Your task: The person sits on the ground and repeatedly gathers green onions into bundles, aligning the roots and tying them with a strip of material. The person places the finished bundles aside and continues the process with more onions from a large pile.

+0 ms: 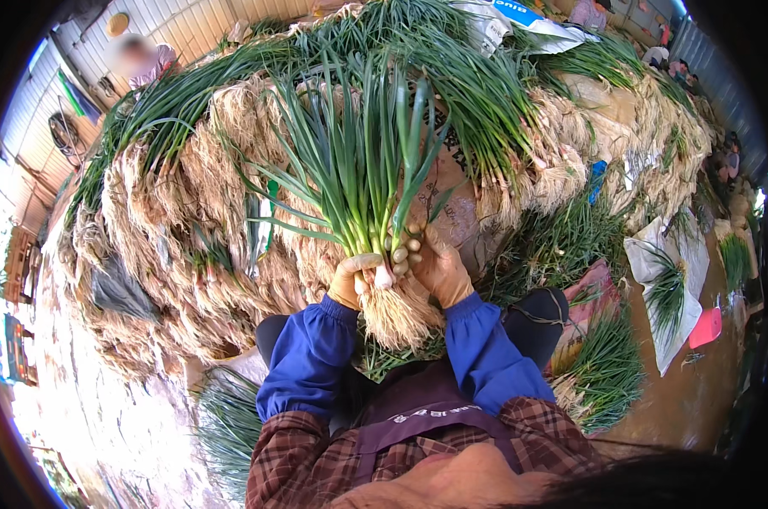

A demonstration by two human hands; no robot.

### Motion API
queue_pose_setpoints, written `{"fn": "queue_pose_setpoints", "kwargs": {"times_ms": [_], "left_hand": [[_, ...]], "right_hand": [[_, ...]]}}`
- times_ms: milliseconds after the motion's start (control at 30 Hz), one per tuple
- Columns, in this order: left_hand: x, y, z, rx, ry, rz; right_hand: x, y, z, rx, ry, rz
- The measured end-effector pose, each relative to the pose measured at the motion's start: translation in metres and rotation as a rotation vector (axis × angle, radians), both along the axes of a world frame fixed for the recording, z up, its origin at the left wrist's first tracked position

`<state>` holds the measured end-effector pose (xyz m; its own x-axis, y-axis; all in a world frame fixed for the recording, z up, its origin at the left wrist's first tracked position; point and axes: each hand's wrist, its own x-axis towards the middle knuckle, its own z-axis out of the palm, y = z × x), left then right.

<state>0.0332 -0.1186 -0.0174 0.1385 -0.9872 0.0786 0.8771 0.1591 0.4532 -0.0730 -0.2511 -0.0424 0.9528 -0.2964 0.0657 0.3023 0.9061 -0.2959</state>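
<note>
Between my gloved hands, a bunch of green onions [352, 184] stands with its leaves pointing away from me. Its white bulbs and pale, stringy roots [400, 315] hang toward my lap. My left hand [349, 280] wraps the stems just above the bulbs, thumb across the front. From the other side, my right hand [446, 267] holds the bunch, its fingers curled in at the stems. Several gloved fingertips meet there, and I cannot tell which hand each belongs to. Both gloves are tan with greyish fingertips.
A large heap of green onions [174, 191], roots toward me, spreads ahead and left. More bunches [485, 121] lie on a printed sack [457, 210]. At right are loose greens [603, 369], a white sheet [667, 273] and a pink container [705, 327]. People [151, 67] sit beyond the heap.
</note>
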Motion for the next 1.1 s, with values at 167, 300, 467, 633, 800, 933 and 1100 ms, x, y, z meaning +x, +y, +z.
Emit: {"fn": "queue_pose_setpoints", "kwargs": {"times_ms": [167, 300, 467, 633, 800, 933, 1100], "left_hand": [[-0.008, 0.001, -0.012, 0.052, -0.03, -0.076], [0.007, 0.0, -0.017, 0.02, -0.024, 0.033], [0.004, -0.001, -0.014, 0.275, -0.112, 0.021], [-0.001, -0.001, -0.001, 0.352, -0.269, -0.013], [-0.003, 0.0, -0.009, 0.376, -0.241, 0.023], [0.0, 0.012, -0.001, 0.215, 0.013, -0.087], [0.011, 0.011, -0.02, 0.435, -0.255, -0.014]], "right_hand": [[-0.003, -0.022, -0.026, -0.074, 0.136, -0.191], [-0.043, 0.021, 0.002, -0.254, 0.354, -0.201], [-0.05, -0.051, 0.021, -0.754, 0.603, -0.38], [-0.018, -0.024, 0.022, -1.427, 0.79, -0.211], [-0.019, -0.02, -0.004, -1.844, 0.71, -0.573], [-0.013, -0.045, 0.006, -0.531, 0.592, -0.645], [-0.02, -0.019, 0.062, -1.051, 0.601, -0.192]]}}
